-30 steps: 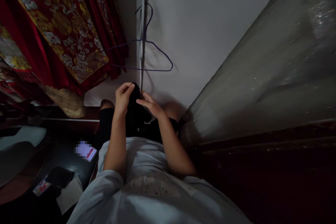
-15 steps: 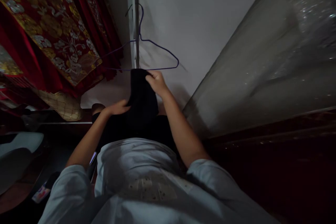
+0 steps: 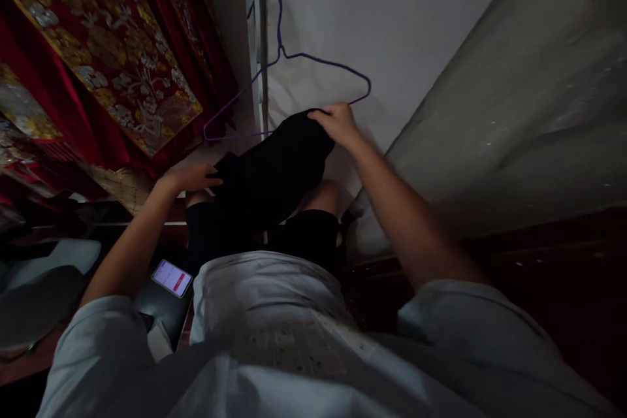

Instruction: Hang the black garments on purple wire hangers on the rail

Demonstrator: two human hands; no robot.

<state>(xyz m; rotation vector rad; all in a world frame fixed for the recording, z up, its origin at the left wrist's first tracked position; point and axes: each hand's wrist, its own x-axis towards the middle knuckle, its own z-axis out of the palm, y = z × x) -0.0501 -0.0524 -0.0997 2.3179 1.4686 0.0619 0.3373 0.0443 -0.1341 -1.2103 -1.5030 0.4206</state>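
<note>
A dark piece of cloth, a black garment whose kind I cannot make out, is spread between my two hands above my lap. My right hand pinches its upper right corner, close to the lower bar of a purple wire hanger. At the cloth's lower left edge, my left hand has its fingers closed on the fabric. The hanger is tilted, its hook by a pale upright post. The cloth covers the middle of the lower bar, and I cannot tell whether it lies over or in front of it.
Red and gold embroidered fabric hangs at the left. A lit phone lies on a dark surface beside my left forearm. On the right a grey plastic-like sheet slopes along the white wall.
My hands have moved apart, stretching the cloth out wider. My right hand has shifted right and up, my left hand left. The hanger has tilted, and the phone's screen shows more fully.
</note>
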